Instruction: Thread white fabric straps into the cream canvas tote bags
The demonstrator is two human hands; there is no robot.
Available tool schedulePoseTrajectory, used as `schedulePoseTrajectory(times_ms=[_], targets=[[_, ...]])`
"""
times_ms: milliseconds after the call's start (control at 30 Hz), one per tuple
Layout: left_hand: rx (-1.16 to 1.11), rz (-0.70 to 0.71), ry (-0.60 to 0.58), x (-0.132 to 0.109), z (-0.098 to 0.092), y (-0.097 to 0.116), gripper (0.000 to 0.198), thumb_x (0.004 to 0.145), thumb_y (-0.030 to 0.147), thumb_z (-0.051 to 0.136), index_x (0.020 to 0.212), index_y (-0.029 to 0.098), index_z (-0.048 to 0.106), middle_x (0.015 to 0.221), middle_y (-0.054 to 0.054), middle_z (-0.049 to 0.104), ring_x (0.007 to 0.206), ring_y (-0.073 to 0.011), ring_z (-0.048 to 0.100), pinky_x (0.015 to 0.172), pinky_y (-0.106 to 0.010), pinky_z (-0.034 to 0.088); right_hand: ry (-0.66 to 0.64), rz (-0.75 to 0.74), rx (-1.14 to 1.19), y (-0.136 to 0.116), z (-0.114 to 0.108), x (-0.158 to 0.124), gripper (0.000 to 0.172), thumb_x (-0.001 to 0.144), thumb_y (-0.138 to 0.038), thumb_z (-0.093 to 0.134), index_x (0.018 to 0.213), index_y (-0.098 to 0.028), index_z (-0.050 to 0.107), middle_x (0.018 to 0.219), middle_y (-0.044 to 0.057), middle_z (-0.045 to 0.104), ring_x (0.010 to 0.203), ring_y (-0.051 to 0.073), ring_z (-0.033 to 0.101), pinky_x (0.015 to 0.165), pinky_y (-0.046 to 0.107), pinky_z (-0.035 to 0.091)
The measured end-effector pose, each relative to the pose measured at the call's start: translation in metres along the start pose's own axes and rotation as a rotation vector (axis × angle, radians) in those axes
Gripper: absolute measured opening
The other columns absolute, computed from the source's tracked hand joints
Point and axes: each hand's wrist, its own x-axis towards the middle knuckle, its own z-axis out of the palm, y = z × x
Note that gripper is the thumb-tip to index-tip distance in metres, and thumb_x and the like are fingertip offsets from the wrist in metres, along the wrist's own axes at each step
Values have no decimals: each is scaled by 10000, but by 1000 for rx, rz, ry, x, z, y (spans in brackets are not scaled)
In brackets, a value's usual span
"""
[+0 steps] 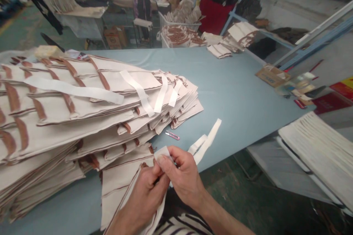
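My right hand [185, 173] is closed in a pinch on a white fabric strip [162, 152], whose end shows above the thumb. Close against it, my left hand [143, 192] is closed on the edge of a cream fabric piece [117, 185] with brown trim. The fingertips of both hands meet, and the exact point of contact between strip and fabric is hidden. Pink-handled thread snips [172, 135] lie on the table just beyond my hands. To the right of my right hand, loose white strips [211, 137] trail over the table.
Layered stacks of cream fabric pieces [96, 137] cover the left of the blue-grey table [234, 95], with more white strips [74, 90] on top. A cardboard box [273, 76] sits at the right edge. Shelving, fabric-filled crates [180, 25] and a person [142, 3] are beyond.
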Motion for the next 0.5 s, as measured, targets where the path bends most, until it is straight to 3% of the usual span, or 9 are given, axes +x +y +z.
schedulePoseTrajectory(times_ms=[200, 300, 367, 500], targets=[[9, -25, 58, 4, -1, 1, 414, 990, 454, 580, 677, 191, 646, 622, 3, 597, 606, -167, 550, 613, -258, 468, 20, 52, 125, 9, 5, 5, 386, 927, -559, 692, 876, -177, 657, 697, 12, 707, 640, 155, 669, 649, 256, 551], [76, -57, 156, 5, -13, 0, 334, 992, 457, 572, 800, 206, 677, 558, 38, 559, 501, -142, 495, 526, -239, 412, 94, -10, 57, 10, -2, 11, 451, 929, -611, 672, 825, -173, 672, 714, 31, 715, 639, 144, 638, 642, 251, 530], [144, -90, 274, 4, -29, 2, 295, 979, 471, 572, 869, 215, 669, 515, 65, 532, 435, -130, 461, 472, -227, 381, 171, -30, 50, 9, -9, 15, 493, 920, -651, 666, 776, -180, 647, 635, 9, 672, 553, 119, 569, 565, 234, 490], [316, -123, 593, 6, -78, 22, 351, 871, 502, 642, 684, 206, 622, 479, 69, 489, 414, -111, 427, 427, -215, 329, 215, 81, 76, 16, -17, 19, 559, 830, -734, 718, 752, -194, 592, 492, -60, 531, 398, 70, 379, 397, 199, 312]])
